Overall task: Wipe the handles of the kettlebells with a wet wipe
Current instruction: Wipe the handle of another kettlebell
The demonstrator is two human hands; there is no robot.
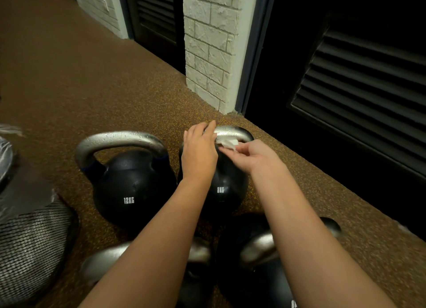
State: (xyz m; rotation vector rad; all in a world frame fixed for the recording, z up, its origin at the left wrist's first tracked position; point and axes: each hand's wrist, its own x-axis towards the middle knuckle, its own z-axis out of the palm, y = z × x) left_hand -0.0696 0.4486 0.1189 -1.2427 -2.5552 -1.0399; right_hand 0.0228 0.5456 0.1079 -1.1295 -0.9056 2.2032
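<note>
Center frame: left hand [199, 146] rests flat on 8KG kettlebell [224, 187] handle [232, 132], grip released. Right hand [255, 154] pinches wipe [227, 142] against handle underside. 12KG kettlebell [129, 187] left.

Single view only, head-worn camera, wide-angle. Looks forward and steeply down over both forearms, which enter from bottom edge. Left hand [200, 151] and right hand [255, 154] sit just below frame centre, close to lens. 8KG kettlebell [227, 183] central, 12KG kettlebell [131, 183] left of it, two more kettlebells cut off at bottom edge. Speckled floor [80, 77] fills left and middle, running away toward top left. Brick pillar [207, 49] and dark louvred doors [359, 81] fill upper right. Edges bowed and blurred. No second view to share.
</note>
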